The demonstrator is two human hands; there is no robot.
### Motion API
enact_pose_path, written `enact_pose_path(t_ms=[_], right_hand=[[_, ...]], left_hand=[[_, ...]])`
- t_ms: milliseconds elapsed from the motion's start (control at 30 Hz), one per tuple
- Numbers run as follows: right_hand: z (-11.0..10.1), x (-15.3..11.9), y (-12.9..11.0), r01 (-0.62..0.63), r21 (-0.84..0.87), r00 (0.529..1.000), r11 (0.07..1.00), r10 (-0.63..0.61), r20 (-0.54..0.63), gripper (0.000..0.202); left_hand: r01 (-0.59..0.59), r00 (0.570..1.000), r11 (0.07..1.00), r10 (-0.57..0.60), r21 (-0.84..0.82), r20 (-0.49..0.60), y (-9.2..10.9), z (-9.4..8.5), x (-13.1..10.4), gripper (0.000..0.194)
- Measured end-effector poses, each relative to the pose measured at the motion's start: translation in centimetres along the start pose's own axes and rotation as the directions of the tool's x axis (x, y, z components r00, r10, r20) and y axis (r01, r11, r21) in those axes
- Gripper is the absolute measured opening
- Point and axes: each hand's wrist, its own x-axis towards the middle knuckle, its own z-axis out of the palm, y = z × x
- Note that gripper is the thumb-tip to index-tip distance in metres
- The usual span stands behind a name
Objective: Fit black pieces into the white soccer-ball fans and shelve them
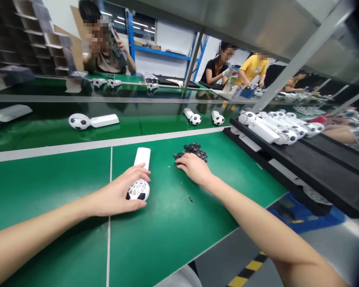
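My left hand (119,195) grips the football-patterned head of a white handheld fan (140,175) that lies on the green table (62,187), its handle pointing away from me. My right hand (194,167) rests palm down at the near edge of a pile of small black parts (194,150), fingers touching them. Whether it holds any part is hidden under the hand.
A conveyor belt (48,135) behind the table carries more football fans (92,121), (193,117), (217,118). A black tray (302,155) on the right holds several fans. Other people work across the belt. A metal shelf post (302,56) slants overhead at right.
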Motion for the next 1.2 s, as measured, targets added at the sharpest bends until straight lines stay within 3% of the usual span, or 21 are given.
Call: enact_pose_path(t_ms=[100, 233, 333, 400, 500, 667, 800, 933, 1067, 1200], right_hand=[[0.0, 0.2, 0.0, -0.044, 0.040, 0.999, 0.998, 0.042, 0.028, 0.011], [-0.2, 0.1, 0.4, -0.041, 0.087, 0.999, 0.995, 0.038, 0.040, 0.005], [-0.3, -0.4, 0.2, -0.046, 0.158, 0.998, 0.986, 0.039, 0.052, 0.002], [-0.4, -1.0, -0.5, -0.009, 0.236, 0.999, 0.972, -0.003, 0.051, 0.002], [-0.8, -1.9, -2.7, 0.143, 0.347, 0.988, 0.927, -0.153, 0.003, 0.006], [-1.3, -2.5, -7.2, 0.395, 0.419, 0.915, 0.818, -0.390, -0.101, 0.005], [-0.8, -1.6, -9.2, 0.553, 0.317, 0.829, 0.770, -0.547, -0.117, 0.004], [-0.1, -0.7, -9.7, 0.664, 0.217, 0.743, 0.715, -0.664, -0.085, 0.009], [0.2, -0.4, -10.0, 0.679, 0.180, 0.726, 0.712, -0.687, -0.019, 0.010], [0.3, 0.1, -10.3, 0.636, 0.193, 0.762, 0.747, -0.648, -0.004, 0.004]], left_hand=[[0.017, 0.999, 1.000, -0.017, -0.008, 0.028, 0.2, -0.2, 0.1, 0.041], [0.201, 0.973, 0.980, -0.200, -0.002, -0.110, 0.4, 0.2, -0.4, 0.059], [0.280, 0.953, 0.959, -0.284, -0.050, -0.107, 0.7, 0.3, -1.0, 0.062], [0.266, 0.961, 0.963, -0.268, -0.052, -0.061, 0.7, -0.4, -1.4, 0.061], [0.187, 0.982, 0.982, -0.186, -0.024, 0.013, 0.2, -2.0, -1.8, 0.059], [0.113, 0.990, 0.993, -0.110, -0.028, 0.089, -0.7, -3.6, -2.4, 0.058], [0.124, 0.991, 0.991, -0.120, -0.059, 0.065, -0.6, -2.9, -2.6, 0.061], [0.209, 0.978, 0.967, -0.206, -0.145, 0.032, -0.4, -1.5, -2.4, 0.061], [0.237, 0.965, 0.961, -0.250, -0.139, -0.084, -0.3, -0.5, -1.9, 0.057], [0.183, 0.974, 0.977, -0.195, -0.110, -0.115, -0.5, -0.4, -1.5, 0.042]])
